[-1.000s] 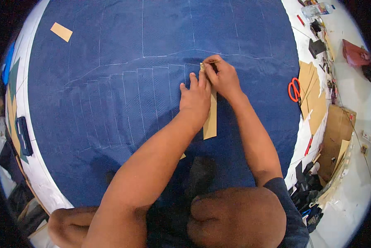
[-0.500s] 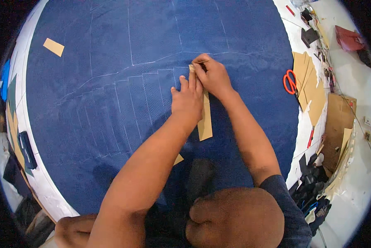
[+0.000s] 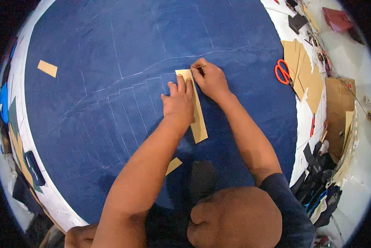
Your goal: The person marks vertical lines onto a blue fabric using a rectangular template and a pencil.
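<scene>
A long tan card strip (image 3: pixel 199 120) lies on dark blue fabric (image 3: pixel 251 124) marked with thin pale lines. My left hand (image 3: pixel 178 99) rests on the strip's upper half and beside its left edge, fingers stretched out flat. At the strip's top right corner, my right hand (image 3: pixel 212 80) is closed in a pinch on a thin stick-like marking tool (image 3: pixel 200 66), mostly hidden by the fingers. Left of the strip, stepped lines run in a row of narrow panels. Beyond them a long curved line crosses the fabric.
Small tan card pieces lie at the far left (image 3: pixel 48 68) and near my left forearm (image 3: pixel 174 166). To the right are red-handled scissors (image 3: pixel 282 72), stacked tan card patterns (image 3: pixel 303 70), a red pen-like tool (image 3: pixel 312 125) and dark scraps (image 3: pixel 317 165). A dark blue case (image 3: pixel 34 167) sits at the left edge.
The view has shifted slightly. My left hand has slid lower and left on the strip, uncovering its top end. My right hand stays pinched by the strip's top corner.
</scene>
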Demonstrator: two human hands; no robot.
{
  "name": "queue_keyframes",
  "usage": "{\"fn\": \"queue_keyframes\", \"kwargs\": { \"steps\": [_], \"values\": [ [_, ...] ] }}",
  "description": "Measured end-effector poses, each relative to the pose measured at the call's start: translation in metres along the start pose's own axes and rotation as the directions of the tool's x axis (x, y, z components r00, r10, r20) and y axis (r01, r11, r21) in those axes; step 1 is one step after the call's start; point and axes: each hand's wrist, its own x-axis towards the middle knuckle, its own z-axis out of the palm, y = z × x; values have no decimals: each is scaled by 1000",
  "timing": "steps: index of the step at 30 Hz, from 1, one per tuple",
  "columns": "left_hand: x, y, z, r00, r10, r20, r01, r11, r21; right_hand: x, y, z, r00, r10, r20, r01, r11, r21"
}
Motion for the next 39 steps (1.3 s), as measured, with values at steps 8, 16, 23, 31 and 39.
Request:
{"fn": "queue_keyframes", "kwargs": {
  "steps": [8,16,23,31,39],
  "values": [
    [0,-2,-2,1000,4,-13,-4,1000,3,3,4,-6,1000,-2,24,1,999,40],
    [2,-3,-2,1000,18,-5,-18,999,-44,-4,8,-6,990,-131,54,133,990,-51],
    [1,-5,2,1000,11,-19,-12,999,-32,-55,3,-17,943,-239,231,273,953,-128],
    [1,-3,1,1000,13,0,-13,1000,-20,-37,-1,-14,951,-270,152,293,943,-155],
    [2,-4,-5,999,16,29,-15,1000,-6,-111,-3,-26,931,-307,196,325,943,-68]
  ]
}}
